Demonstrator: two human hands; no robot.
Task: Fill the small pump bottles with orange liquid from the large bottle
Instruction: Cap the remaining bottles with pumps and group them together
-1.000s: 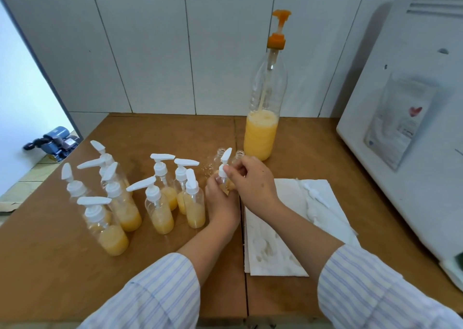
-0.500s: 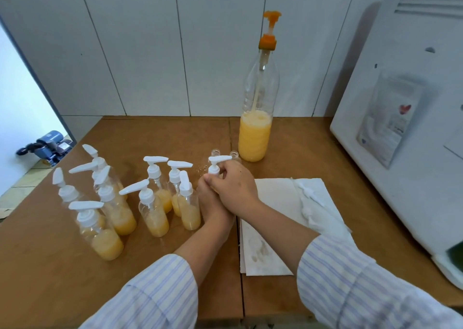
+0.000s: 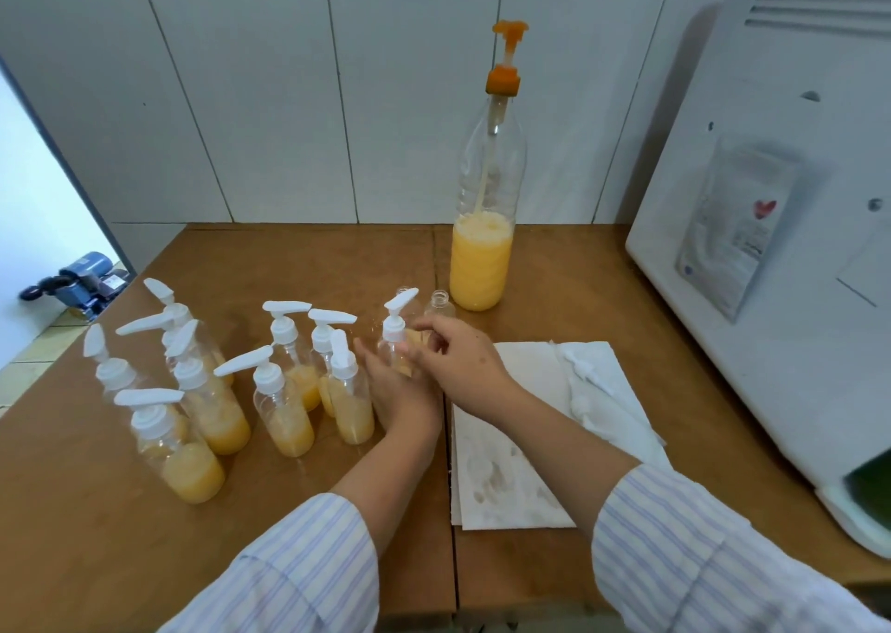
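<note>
A small clear bottle with a white pump top (image 3: 394, 328) stands mid-table. My left hand (image 3: 398, 391) is wrapped round its body from the near side. My right hand (image 3: 458, 360) is beside it, fingers loose and reaching toward the pump collar, blurred; whether they touch it I cannot tell. The large bottle (image 3: 484, 227) with an orange pump stands behind, about a third full of orange liquid. Several filled small pump bottles (image 3: 284, 391) cluster at the left. One uncapped empty bottle (image 3: 439, 303) stands just behind my hands, with another partly hidden next to it.
White paper towels (image 3: 511, 454) lie right of my hands with loose white pump heads (image 3: 586, 372) on them. A white appliance (image 3: 771, 246) fills the right side. A tiled wall closes the back; the table's left edge drops to the floor.
My right hand has come off the pump head and opened. The pump spout has turned to point up and right. My left hand still holds the bottle.
</note>
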